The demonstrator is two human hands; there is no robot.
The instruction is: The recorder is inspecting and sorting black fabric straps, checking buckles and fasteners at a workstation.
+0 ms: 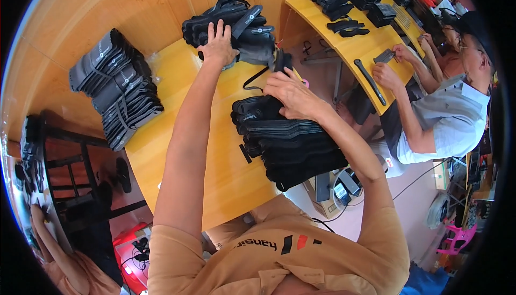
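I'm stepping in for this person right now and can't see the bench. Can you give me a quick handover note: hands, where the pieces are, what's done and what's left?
Left hand: stretched forward, palm down on the far pile of black strapped pieces; not gripping as far as I can tell.
Right hand: resting on top of the near black stack, fingers at its far end by a loose black strap.
Both piles lie on the wooden table. A fanned row of grey and black pieces lies along its left edge, untouched.
Done: the near stack looks neatly layered.
Left: the far pile is still jumbled.
A co-worker works at the next table.
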